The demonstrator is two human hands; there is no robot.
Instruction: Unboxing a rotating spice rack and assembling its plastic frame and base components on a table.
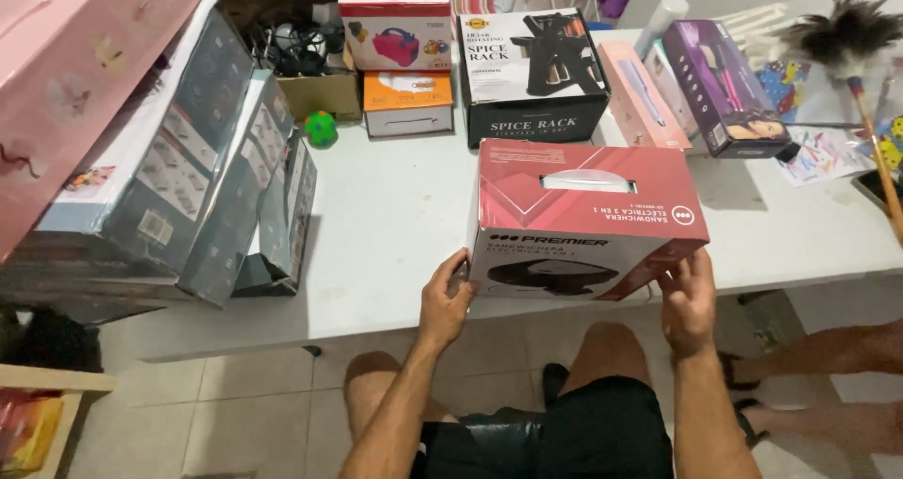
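A red and black cardboard box (583, 206) with a white carry handle on top rests at the near edge of the white table (395, 216). My left hand (445, 296) grips its lower left corner. My right hand (689, 296) holds its lower right corner. Both hands press the box from the sides. I am seated, with my knees under the table edge.
Behind the red box stand a black box (531, 75), a pink slim box (641, 98) and a purple box (724, 89). Grey flat boxes (188, 169) lean at the left. A small green ball (321, 128) and a feather duster (861, 56) lie farther back. Another person's legs (828, 376) are at right.
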